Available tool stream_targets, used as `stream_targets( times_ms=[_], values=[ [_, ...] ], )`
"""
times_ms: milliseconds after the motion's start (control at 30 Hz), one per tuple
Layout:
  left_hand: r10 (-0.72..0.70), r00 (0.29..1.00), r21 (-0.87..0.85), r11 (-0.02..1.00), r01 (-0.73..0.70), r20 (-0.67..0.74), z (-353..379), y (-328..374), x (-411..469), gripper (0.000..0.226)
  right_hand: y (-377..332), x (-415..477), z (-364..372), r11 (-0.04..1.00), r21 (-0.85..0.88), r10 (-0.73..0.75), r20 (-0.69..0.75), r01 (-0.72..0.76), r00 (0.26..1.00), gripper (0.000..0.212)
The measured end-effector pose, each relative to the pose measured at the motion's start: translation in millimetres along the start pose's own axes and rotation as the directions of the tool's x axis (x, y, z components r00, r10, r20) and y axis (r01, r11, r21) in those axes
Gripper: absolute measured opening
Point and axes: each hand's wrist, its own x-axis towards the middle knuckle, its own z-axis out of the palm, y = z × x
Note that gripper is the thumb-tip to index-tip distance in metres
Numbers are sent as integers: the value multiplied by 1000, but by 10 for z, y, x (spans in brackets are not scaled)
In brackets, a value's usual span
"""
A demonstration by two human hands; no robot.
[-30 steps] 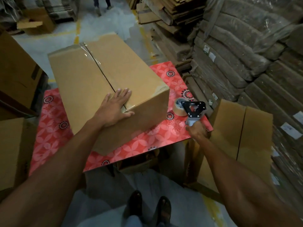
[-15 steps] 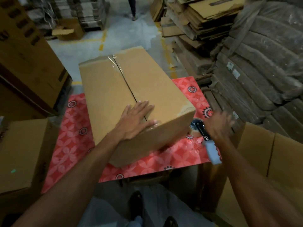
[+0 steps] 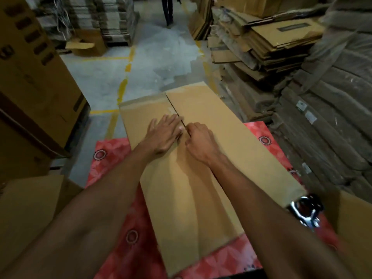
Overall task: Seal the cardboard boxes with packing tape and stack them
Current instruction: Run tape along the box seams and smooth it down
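Your left hand [image 3: 165, 135] lies flat, fingers straight, on the long brown cardboard box [image 3: 231, 158] atop the red flower-patterned table [image 3: 120, 218]; your right hand [image 3: 201, 144] curls at its centre seam [image 3: 174, 108], grip indiscernible

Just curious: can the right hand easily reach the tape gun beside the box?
Probably yes. The tape gun lies uncovered by the near right corner of the box, beside the right forearm; the right hand need only draw back.

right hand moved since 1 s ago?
Yes. The right hand went left from the right edge of the red table cover, where the tape dispenser now lies, onto the box top at its seam.
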Motion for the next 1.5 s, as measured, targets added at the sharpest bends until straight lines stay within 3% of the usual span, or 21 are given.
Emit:
stream_targets(
  times_ms=[100,267,433,667,833,967,1067,1267,1500],
  values=[
    [-32,999,13,999,32,12,-67,-381,424,60,16,471,137,996,-51,-79,-25,77,997,25],
    [-82,997,47,996,82,13,-104,-767,1006,57,-63,1229,322,967,-193,-143,126,166,982,45],
    [-20,997,177,984,32,-68,-63,-888,1156,56,-29,1495,589,945,-296,-82,204,141,975,60],
    [-1,997,218,976,18,-79,-49,-885,1144,58,-16,1289,591,950,-290,-67,186,120,980,60],
    [-37,998,184,982,46,-49,-56,-847,1115,57,28,590,496,957,-281,-20,176,69,984,62],
    [-95,995,159,983,92,13,-53,-701,1064,60,33,277,449,954,-298,15,187,42,982,71],
    [-35,999,176,984,29,32,47,-434,826,63,24,271,438,952,-304,20,185,38,983,81],
    [10,1000,139,990,-12,13,130,-192,415,60,10,140,392,949,-310,8,212,59,977,62],
    [27,1000,180,983,-26,-6,134,-176,383,60,112,-817,182,960,-278,26,198,31,980,69]
  ],
)
